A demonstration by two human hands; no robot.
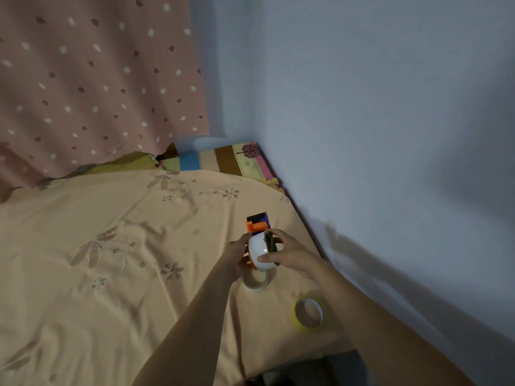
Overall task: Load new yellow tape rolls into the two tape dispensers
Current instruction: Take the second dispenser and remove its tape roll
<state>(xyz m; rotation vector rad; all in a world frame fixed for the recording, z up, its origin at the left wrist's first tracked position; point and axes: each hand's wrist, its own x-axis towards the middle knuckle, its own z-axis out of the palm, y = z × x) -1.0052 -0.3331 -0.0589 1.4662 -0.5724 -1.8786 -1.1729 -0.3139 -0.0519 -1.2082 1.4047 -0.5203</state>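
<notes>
An orange tape dispenser (255, 227) with a dark blue part is held above the bed. My left hand (237, 257) grips it from the left side. My right hand (289, 253) closes around a pale tape roll (257, 250) that sits on the dispenser, fingers over its rim. Just below my hands a pale roll (255, 282) lies flat on the sheet. A yellow tape roll (309, 313) lies flat on the sheet to the right, under my right forearm. A second dispenser is not visible.
The peach flowered bed sheet (111, 260) spreads to the left. A grey-blue wall (390, 135) runs close along the right edge of the bed. A pink dotted curtain (97, 79) hangs at the back left, with a striped mat (223, 160) behind the bed.
</notes>
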